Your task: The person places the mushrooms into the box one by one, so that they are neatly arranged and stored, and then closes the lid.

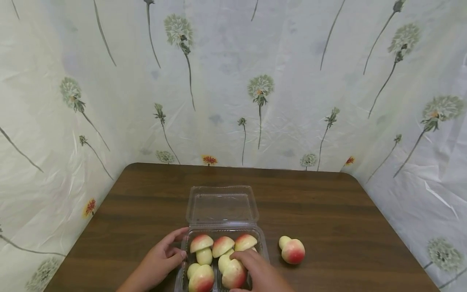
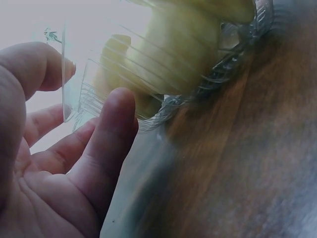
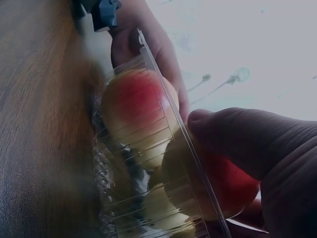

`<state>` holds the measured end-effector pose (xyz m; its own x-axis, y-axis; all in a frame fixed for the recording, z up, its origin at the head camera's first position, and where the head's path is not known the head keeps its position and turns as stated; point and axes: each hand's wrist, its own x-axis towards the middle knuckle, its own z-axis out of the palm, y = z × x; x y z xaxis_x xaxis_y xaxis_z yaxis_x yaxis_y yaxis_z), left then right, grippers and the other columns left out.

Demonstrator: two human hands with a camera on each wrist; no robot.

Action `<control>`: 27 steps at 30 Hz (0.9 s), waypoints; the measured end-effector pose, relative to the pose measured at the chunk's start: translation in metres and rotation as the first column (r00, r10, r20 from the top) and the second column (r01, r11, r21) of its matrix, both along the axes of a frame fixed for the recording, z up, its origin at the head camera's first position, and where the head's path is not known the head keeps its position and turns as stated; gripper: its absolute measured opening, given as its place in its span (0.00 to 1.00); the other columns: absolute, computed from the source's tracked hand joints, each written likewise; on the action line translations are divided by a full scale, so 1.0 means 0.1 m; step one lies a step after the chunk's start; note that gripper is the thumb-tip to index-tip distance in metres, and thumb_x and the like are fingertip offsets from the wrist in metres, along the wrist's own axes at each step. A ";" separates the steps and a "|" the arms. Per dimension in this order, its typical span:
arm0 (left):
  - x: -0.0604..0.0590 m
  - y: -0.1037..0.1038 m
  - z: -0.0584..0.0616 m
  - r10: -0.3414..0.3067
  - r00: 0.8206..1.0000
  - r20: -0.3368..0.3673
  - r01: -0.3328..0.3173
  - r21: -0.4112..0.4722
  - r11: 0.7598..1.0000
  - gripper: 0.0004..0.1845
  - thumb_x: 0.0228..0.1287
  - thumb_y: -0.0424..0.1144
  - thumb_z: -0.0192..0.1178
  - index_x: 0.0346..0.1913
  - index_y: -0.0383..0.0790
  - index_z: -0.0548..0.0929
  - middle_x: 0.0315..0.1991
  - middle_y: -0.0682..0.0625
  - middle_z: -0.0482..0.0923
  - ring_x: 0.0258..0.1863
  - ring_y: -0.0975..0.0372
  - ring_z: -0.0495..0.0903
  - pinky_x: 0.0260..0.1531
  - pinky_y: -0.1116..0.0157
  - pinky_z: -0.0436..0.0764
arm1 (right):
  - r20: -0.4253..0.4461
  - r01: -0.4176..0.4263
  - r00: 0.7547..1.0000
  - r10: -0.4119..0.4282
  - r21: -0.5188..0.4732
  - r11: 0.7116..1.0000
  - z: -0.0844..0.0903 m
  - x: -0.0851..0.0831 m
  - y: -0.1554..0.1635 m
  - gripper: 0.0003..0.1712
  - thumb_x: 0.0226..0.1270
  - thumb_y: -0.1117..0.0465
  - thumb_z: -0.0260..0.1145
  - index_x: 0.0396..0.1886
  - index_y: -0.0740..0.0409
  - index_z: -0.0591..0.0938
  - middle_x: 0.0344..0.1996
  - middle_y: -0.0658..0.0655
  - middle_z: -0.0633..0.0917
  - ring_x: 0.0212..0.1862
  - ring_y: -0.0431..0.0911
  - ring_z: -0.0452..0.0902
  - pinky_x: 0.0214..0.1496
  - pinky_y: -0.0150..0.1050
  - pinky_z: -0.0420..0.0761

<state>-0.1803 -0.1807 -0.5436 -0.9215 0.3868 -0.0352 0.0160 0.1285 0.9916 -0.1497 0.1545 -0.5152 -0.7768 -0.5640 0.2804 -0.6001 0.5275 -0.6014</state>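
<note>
A clear plastic clamshell box [image 1: 265, 247] lies with its lid [image 1: 224, 205] folded back, holding several mushroom-shaped pieces with red-and-yellow caps and pale stems. At its left side my left hand [image 1: 162, 257] grips the edge. In the left wrist view, the thumb [image 2: 47, 67] is at the rim and other fingers lie along the ribbed wall. With my right hand [image 1: 260, 271] I hold a toy mushroom [image 1: 233, 273] at the box's near right, its stem pointing away. In the right wrist view, the thumb [image 3: 223, 126] presses on this mushroom's red cap. Part of it is behind the box wall there.
Another toy mushroom [image 1: 293, 250] lies on the brown wooden table [image 1: 328, 211], to the right of the box. Three mushrooms stand across the box's far row, and one [image 1: 202, 279] lies at its near left. A flower-printed sheet [image 1: 219, 81] surrounds the table's back and sides.
</note>
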 end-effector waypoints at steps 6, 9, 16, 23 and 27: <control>-0.01 0.00 0.01 0.004 1.000 -0.004 -0.004 -0.005 1.000 0.36 0.77 0.36 0.62 0.81 0.39 0.60 0.73 0.28 0.61 0.48 0.53 0.85 0.45 0.63 0.88 | -0.007 -0.030 1.000 0.031 0.032 0.999 0.03 -0.02 -0.01 0.36 0.62 0.38 0.77 0.64 0.49 0.78 0.59 0.40 0.80 0.59 0.38 0.77 0.59 0.39 0.82; -0.01 0.00 0.02 0.002 1.000 -0.007 -0.002 -0.004 1.000 0.36 0.77 0.36 0.62 0.81 0.39 0.60 0.73 0.28 0.61 0.48 0.53 0.85 0.45 0.63 0.89 | -0.006 -0.038 0.999 0.038 0.052 0.998 0.05 -0.01 -0.03 0.35 0.63 0.41 0.76 0.65 0.49 0.77 0.60 0.39 0.80 0.60 0.38 0.77 0.61 0.40 0.81; -0.01 0.00 0.00 -0.002 1.000 -0.001 0.002 -0.011 1.000 0.36 0.77 0.36 0.62 0.81 0.39 0.60 0.72 0.28 0.61 0.48 0.54 0.85 0.46 0.62 0.89 | 0.064 -0.054 0.997 0.046 0.133 0.990 0.11 -0.02 -0.04 0.37 0.63 0.41 0.75 0.68 0.49 0.77 0.62 0.41 0.80 0.62 0.38 0.76 0.64 0.42 0.80; -0.01 0.00 -0.01 0.006 1.000 0.004 -0.006 -0.017 1.000 0.36 0.76 0.37 0.62 0.81 0.40 0.61 0.72 0.29 0.61 0.47 0.55 0.85 0.46 0.63 0.88 | 0.189 -0.049 0.982 0.015 0.179 0.983 0.18 -0.04 -0.07 0.34 0.62 0.48 0.76 0.68 0.44 0.76 0.60 0.37 0.80 0.60 0.35 0.75 0.64 0.41 0.80; 0.00 0.01 -0.01 0.006 1.000 0.001 -0.006 -0.005 1.000 0.36 0.76 0.36 0.62 0.81 0.39 0.60 0.72 0.29 0.61 0.47 0.55 0.85 0.45 0.63 0.88 | 0.216 -0.035 0.976 -0.010 0.201 0.979 0.20 -0.04 -0.10 0.34 0.61 0.53 0.75 0.67 0.41 0.76 0.58 0.36 0.79 0.58 0.33 0.75 0.63 0.42 0.80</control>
